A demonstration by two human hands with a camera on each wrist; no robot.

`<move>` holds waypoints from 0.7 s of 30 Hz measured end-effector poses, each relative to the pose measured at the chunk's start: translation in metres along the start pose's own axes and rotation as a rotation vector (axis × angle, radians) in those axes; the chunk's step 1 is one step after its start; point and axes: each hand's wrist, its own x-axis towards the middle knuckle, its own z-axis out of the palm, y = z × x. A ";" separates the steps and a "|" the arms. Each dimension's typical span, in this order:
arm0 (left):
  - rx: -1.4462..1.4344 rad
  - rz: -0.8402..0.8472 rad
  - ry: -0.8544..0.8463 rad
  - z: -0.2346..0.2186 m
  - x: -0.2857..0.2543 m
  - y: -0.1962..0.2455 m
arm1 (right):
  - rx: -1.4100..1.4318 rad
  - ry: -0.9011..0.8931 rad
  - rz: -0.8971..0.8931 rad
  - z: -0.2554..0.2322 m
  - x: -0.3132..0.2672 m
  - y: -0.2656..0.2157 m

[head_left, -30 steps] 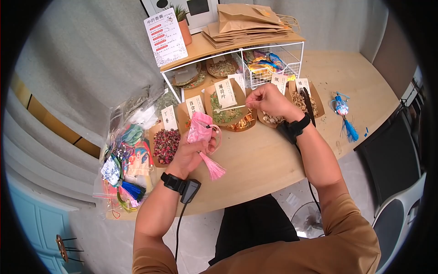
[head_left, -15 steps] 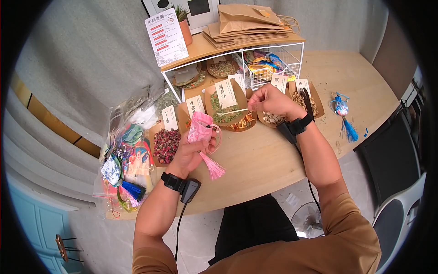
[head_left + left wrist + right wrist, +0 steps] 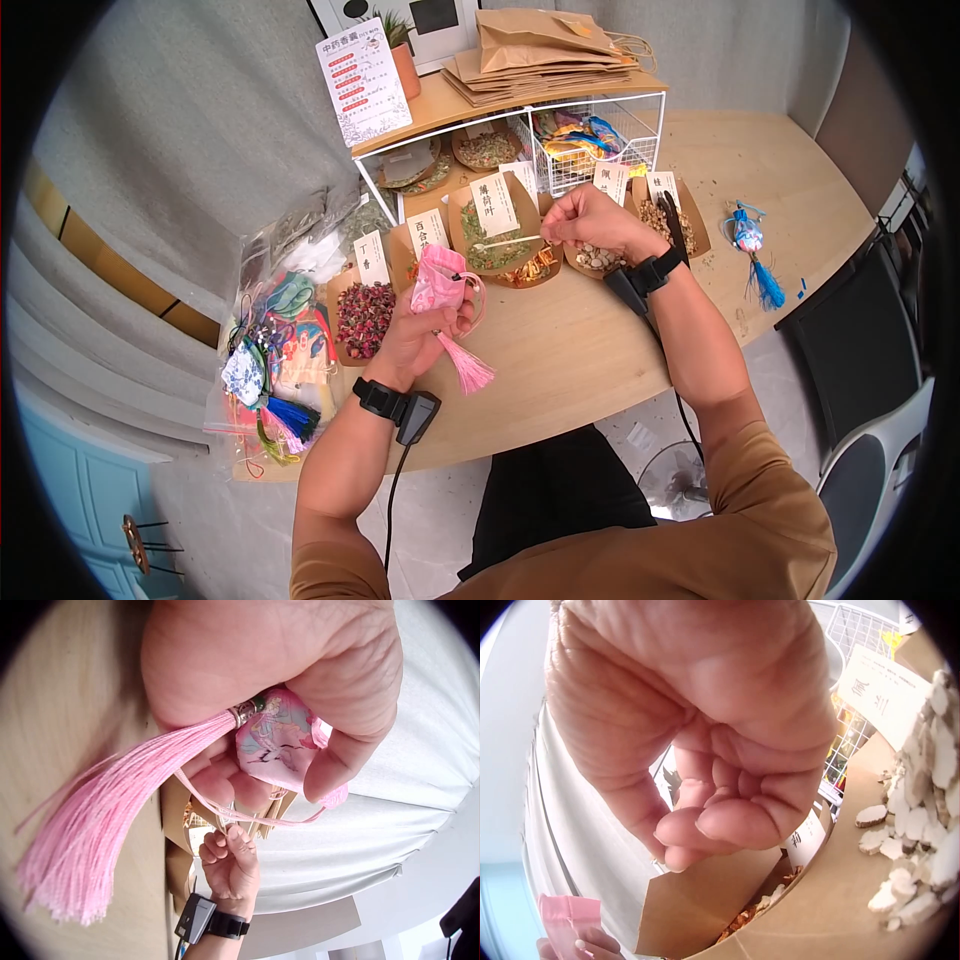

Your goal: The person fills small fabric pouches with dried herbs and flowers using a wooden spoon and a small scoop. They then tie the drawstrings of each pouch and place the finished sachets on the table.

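Note:
In the head view, my left hand [image 3: 408,335] grips a pink drawstring sachet [image 3: 437,280], mouth upward, its pink tassel [image 3: 466,364] hanging below. The left wrist view shows the thumb pressed against the sachet's printed cloth [image 3: 276,746], with a cord loop [image 3: 247,817] dangling. My right hand [image 3: 598,222] pinches the end of a thin white spoon [image 3: 512,242]. Its far end lies over dried green leaves [image 3: 490,261] in a labelled kraft-paper tray [image 3: 458,218]. In the right wrist view, the curled right fingers [image 3: 739,823] hide most of the spoon.
Trays of rosebuds [image 3: 366,318], orange-brown peel-like pieces [image 3: 530,268] and pale slices [image 3: 598,258] stand around the leaves. A pile of sachets [image 3: 285,360] lies left, a blue-tasselled sachet [image 3: 748,240] right. Behind is a shelf [image 3: 430,130] bearing paper bags [image 3: 545,60].
The spoon dipped slightly toward me over the leaves, then lifted a little, with small movements of my right hand. The left hand and the sachet stay in place.

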 end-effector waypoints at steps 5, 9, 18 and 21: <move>-0.006 0.011 0.018 0.004 0.000 0.001 | 0.027 0.014 0.003 0.001 -0.001 -0.002; 0.007 0.000 0.023 0.004 0.000 0.001 | 0.041 0.032 -0.002 0.002 -0.001 -0.001; -0.007 0.005 0.057 0.003 0.000 0.000 | 0.124 0.063 0.006 -0.001 0.002 0.003; 0.005 0.010 0.053 0.003 0.001 0.000 | 0.145 0.086 0.002 -0.001 0.003 0.003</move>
